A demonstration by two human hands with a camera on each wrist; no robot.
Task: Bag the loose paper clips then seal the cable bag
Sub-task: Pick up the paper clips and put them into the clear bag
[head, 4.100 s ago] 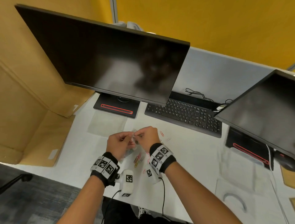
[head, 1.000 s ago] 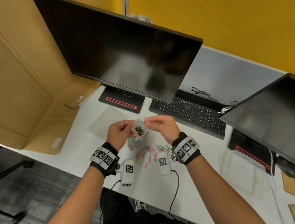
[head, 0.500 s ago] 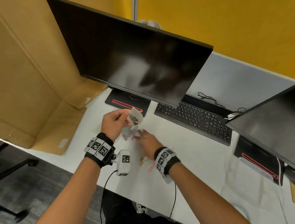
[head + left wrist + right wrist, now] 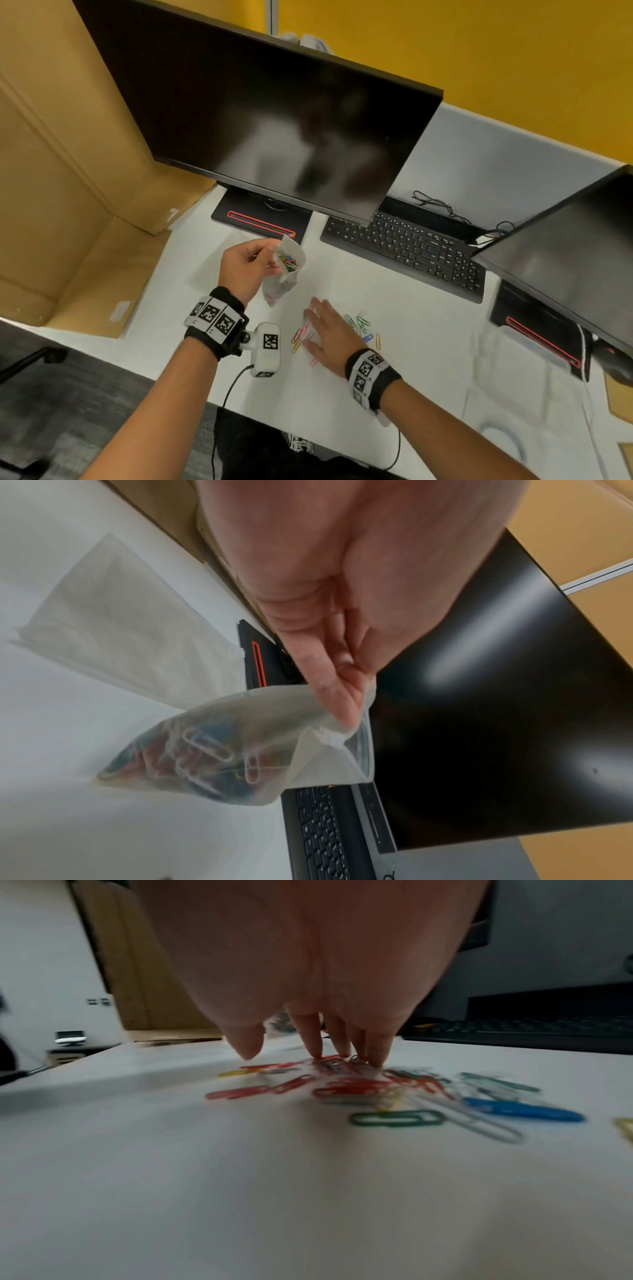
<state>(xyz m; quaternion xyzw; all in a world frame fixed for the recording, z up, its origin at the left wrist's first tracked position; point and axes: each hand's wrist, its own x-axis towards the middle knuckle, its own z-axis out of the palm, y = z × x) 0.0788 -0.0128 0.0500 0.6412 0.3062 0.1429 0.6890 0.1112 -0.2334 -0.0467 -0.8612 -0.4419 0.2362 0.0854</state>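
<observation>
My left hand holds a small clear zip bag up over the desk, pinching its open rim between thumb and fingers. Several coloured paper clips show inside it. My right hand lies palm down with straight fingers on a scatter of loose coloured paper clips on the white desk. In the right wrist view the fingertips touch the red clips; green, blue and white ones lie to the right. A larger clear bag with a pale cable lies at the desk's right front.
A large monitor stands behind the hands, a black keyboard to its right, a second monitor at far right. Another flat clear bag lies left of the hands. Cardboard lines the left edge.
My right hand let go of the bag's rim and dropped to the loose clips on the desk. My left hand kept the bag and lifted it slightly up and left.
</observation>
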